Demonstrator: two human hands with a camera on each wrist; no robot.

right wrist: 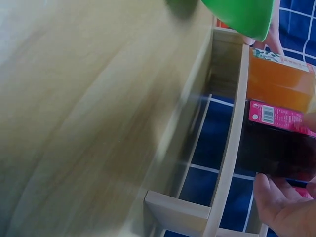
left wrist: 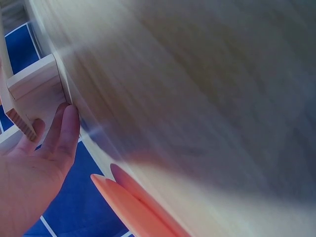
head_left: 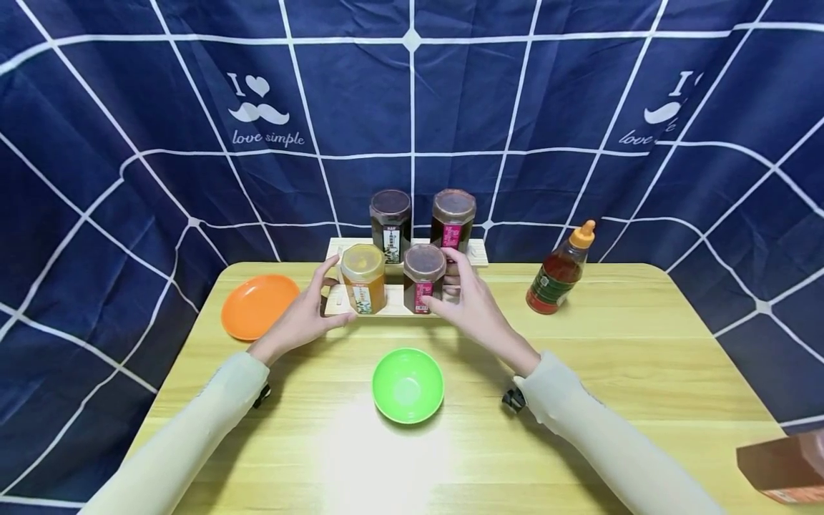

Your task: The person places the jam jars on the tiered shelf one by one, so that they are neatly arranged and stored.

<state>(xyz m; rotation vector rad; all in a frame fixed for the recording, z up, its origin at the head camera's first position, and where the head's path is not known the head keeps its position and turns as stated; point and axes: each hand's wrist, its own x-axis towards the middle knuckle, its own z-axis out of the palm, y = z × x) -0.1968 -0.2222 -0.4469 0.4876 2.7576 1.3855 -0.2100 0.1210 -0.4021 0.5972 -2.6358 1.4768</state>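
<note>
A two-step wooden rack point(head_left: 395, 310) stands at the back of the table. On its front step are an amber jar point(head_left: 364, 280) and a dark jar with a pink label point(head_left: 423, 279). My right hand point(head_left: 473, 300) grips that dark jar from the right, thumb on the label and fingers behind; the right wrist view shows the jar's base on the step. At the rack's left end, my left hand point(head_left: 307, 315) lies beside the amber jar. In the left wrist view, its extended fingers point(left wrist: 69, 131) touch the rack's wooden end.
Two more dark jars point(head_left: 390, 223) point(head_left: 453, 220) stand on the back step. An orange plate point(head_left: 259, 306) lies left, a green bowl point(head_left: 408, 386) in front. Right of the rack stands a sauce bottle point(head_left: 558, 275) with an orange cap. A brown box point(head_left: 782, 468) shows at the lower right.
</note>
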